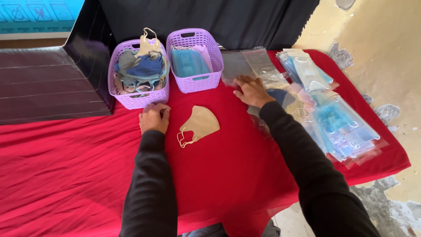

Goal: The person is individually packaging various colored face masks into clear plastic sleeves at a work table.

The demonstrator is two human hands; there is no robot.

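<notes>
Head view, two lilac baskets (139, 97), one beige mask (200, 123), two hands (154, 117)

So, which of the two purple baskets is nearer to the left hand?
The left purple basket, filled with mixed loose masks, is nearer: the left hand rests just before it. The right purple basket holds blue packets.

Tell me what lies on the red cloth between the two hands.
In the head view, a beige face mask lies flat between the left hand and the right hand, touching neither.
</notes>
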